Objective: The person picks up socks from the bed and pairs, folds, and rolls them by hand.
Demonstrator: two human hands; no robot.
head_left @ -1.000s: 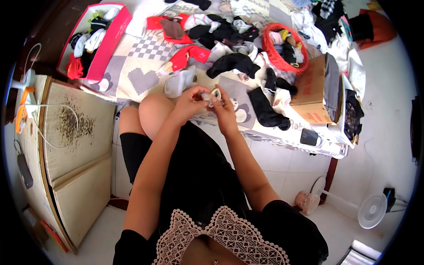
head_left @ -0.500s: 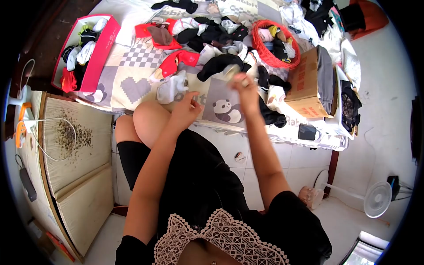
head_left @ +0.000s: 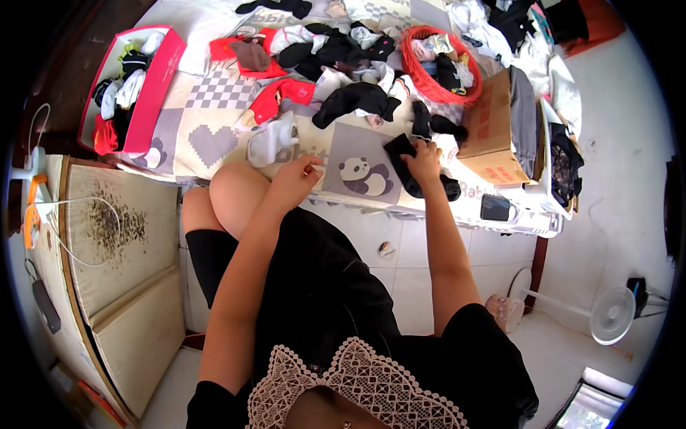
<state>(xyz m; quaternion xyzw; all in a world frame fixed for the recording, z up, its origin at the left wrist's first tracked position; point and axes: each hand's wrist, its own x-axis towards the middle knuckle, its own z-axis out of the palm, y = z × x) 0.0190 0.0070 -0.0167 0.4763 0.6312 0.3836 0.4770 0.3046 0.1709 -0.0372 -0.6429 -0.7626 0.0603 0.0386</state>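
Right hand (head_left: 424,159): your fingers rest on the black sock (head_left: 400,163); a full grip appears likely, though blurred.
Left hand (head_left: 294,180): loosely curled, holding nothing, above your knee.
Black sock: lies on the quilt (head_left: 214,114) beside the panda patch (head_left: 364,176).

Home bedroom, quilted bed (head_left: 214,107) (sock-strewn), fan (head_left: 612,316)

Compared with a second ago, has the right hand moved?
Yes. The right hand has gone from in front of the left hand out rightward, past the panda print, onto a black sock.
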